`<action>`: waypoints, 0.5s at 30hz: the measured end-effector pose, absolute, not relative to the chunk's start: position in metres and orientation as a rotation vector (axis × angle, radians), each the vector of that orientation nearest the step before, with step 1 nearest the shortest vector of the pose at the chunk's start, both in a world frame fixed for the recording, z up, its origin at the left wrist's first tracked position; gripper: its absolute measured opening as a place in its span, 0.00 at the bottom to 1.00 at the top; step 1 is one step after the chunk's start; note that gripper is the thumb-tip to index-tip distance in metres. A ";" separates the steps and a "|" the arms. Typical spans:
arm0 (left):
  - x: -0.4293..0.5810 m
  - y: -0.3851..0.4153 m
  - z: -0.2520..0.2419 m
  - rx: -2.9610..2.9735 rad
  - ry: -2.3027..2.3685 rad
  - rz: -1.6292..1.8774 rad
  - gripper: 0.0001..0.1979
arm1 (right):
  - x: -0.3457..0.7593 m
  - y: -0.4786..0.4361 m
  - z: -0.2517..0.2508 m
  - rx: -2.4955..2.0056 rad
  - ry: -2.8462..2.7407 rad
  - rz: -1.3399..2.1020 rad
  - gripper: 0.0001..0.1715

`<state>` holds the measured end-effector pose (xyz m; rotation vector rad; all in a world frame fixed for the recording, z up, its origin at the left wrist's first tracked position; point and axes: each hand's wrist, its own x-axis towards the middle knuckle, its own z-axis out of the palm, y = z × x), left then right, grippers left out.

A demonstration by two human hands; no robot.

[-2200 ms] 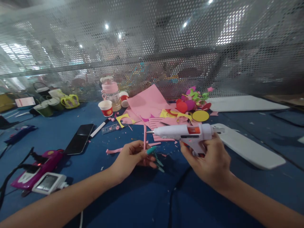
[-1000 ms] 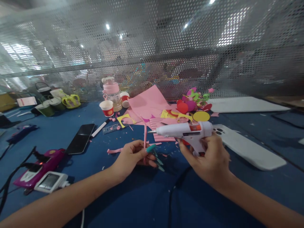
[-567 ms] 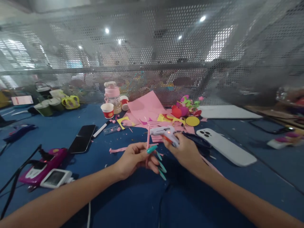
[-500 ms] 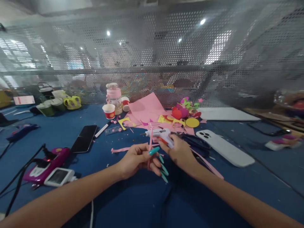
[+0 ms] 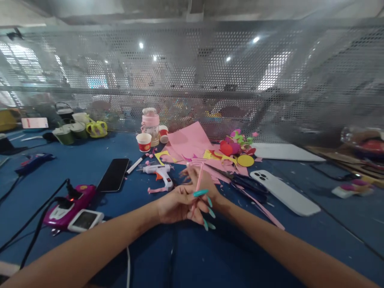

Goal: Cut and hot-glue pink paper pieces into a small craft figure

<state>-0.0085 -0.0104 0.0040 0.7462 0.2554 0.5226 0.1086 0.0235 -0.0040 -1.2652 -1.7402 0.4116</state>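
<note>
My left hand [image 5: 177, 205], with long teal nails, pinches a narrow pink strip [image 5: 199, 178] that stands upright above the thumb. Behind it, partly covered, my right hand [image 5: 202, 185] reaches over the table with its fingers loosely apart, near the pink scraps and holding nothing I can see. A white and orange glue gun [image 5: 164, 176] lies on the table to the left of the right fingers, apart from them. Beside it is a short pink strip [image 5: 156, 190] with a curled end. Dark-handled scissors [image 5: 250, 183] rest to the right of my right hand.
Pink sheets [image 5: 190, 138], yellow offcuts and colourful cut shapes [image 5: 235, 144] lie ahead. A paper cup [image 5: 144, 142] and pink-lidded bottle [image 5: 151, 124] stand behind. A black phone [image 5: 114, 175] and magenta power strip [image 5: 72, 204] are left, a white phone [image 5: 285, 193] right.
My right hand has let go of the glue gun, which now lies farther left on the table. That hand has moved behind my left hand, which keeps the pink strip.
</note>
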 end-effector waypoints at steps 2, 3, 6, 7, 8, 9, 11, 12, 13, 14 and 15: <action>-0.008 -0.008 0.001 0.747 0.240 0.505 0.15 | 0.129 0.017 -0.005 -1.224 -1.678 0.454 0.23; -0.007 -0.007 0.000 0.745 0.231 0.495 0.15 | 0.140 0.013 -0.006 -1.213 -1.667 0.438 0.23; -0.006 -0.005 -0.003 0.747 0.211 0.469 0.14 | 0.167 0.000 -0.011 -1.150 -1.691 0.247 0.23; -0.005 -0.004 -0.003 0.751 0.209 0.460 0.14 | 0.173 -0.005 -0.013 -1.126 -1.721 0.154 0.23; -0.005 -0.005 -0.003 0.758 0.212 0.450 0.14 | 0.177 -0.009 -0.014 -1.096 -1.763 0.050 0.23; -0.004 -0.005 -0.002 0.768 0.216 0.435 0.14 | 0.180 -0.012 -0.015 -1.055 -1.813 -0.069 0.23; -0.003 -0.006 -0.001 0.788 0.238 0.407 0.13 | 0.183 -0.017 -0.013 -0.938 -1.916 -0.325 0.23; -0.003 -0.007 -0.001 0.799 0.252 0.399 0.13 | 0.183 -0.018 -0.012 -0.876 -1.952 -0.447 0.23; -0.003 -0.007 -0.001 0.810 0.269 0.397 0.13 | 0.183 -0.019 -0.010 -0.824 -1.981 -0.546 0.23; -0.003 -0.007 -0.001 0.824 0.289 0.398 0.12 | 0.183 -0.019 -0.008 -0.789 -2.007 -0.616 0.23; -0.002 -0.007 -0.001 0.838 0.310 0.401 0.12 | 0.184 -0.020 -0.007 -0.775 -2.023 -0.662 0.23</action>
